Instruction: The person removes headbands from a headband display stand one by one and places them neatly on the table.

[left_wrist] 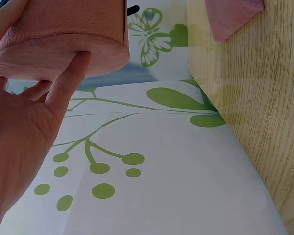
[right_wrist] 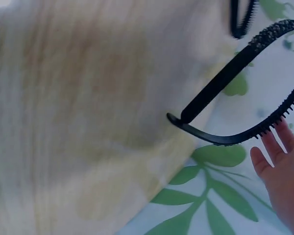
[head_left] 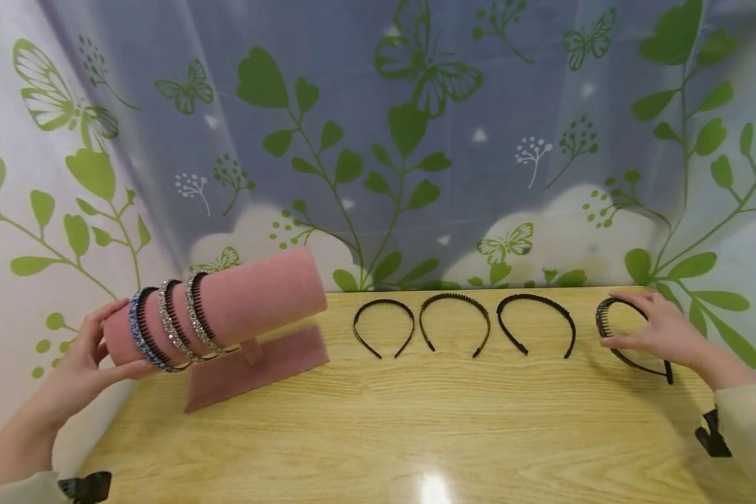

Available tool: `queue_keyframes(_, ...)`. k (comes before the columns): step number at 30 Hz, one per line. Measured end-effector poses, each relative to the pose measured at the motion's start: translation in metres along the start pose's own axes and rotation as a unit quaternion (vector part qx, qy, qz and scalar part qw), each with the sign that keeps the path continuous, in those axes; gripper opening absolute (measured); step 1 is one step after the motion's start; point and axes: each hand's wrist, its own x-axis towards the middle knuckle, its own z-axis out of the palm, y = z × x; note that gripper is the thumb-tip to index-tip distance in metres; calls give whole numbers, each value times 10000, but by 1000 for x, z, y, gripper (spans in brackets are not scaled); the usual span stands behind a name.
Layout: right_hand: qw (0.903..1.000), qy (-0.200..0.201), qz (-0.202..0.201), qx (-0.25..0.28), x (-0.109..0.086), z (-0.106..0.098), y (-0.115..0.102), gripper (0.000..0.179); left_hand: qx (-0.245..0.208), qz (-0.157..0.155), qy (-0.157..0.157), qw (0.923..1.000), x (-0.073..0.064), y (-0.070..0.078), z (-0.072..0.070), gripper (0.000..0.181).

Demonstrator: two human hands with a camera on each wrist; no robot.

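A pink plush headband stand (head_left: pixel 267 290), a padded roll on a flat base, stands at the left of the table. My left hand (head_left: pixel 78 364) grips the left end of its roll, with fingertips on the round end face (left_wrist: pixel 54 61) in the left wrist view. Three jewelled headbands sit on the roll: a blue one (head_left: pixel 140 330) nearest that hand, then two silvery ones (head_left: pixel 171 320) (head_left: pixel 198 313). At the right, my right hand (head_left: pixel 664 329) holds a black headband (head_left: pixel 642 364) with a glittery top and inner teeth. The right wrist view shows this black headband (right_wrist: pixel 218 81) raised, its tips close together.
Three dark headbands lie in a row along the table's back: a thin one (head_left: pixel 384 302), a toothed one (head_left: pixel 455 297) and a thicker black one (head_left: pixel 535 299). Behind the wooden table (head_left: pixel 416 413) hangs a leaf-and-butterfly printed curtain (head_left: pixel 327 84).
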Motion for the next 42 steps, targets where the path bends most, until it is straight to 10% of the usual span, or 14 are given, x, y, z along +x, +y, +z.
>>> queue_keyframes(28, 9955, -490, 81, -802, 6, 32, 34, 91, -75, 68, -22, 9999, 0, -1, 1, 97)
queue_keyframes(42, 9943, -280, -1027, 112, -22, 15, 7, 49, 25, 116, 78, 9999, 1, -3, 1, 99)
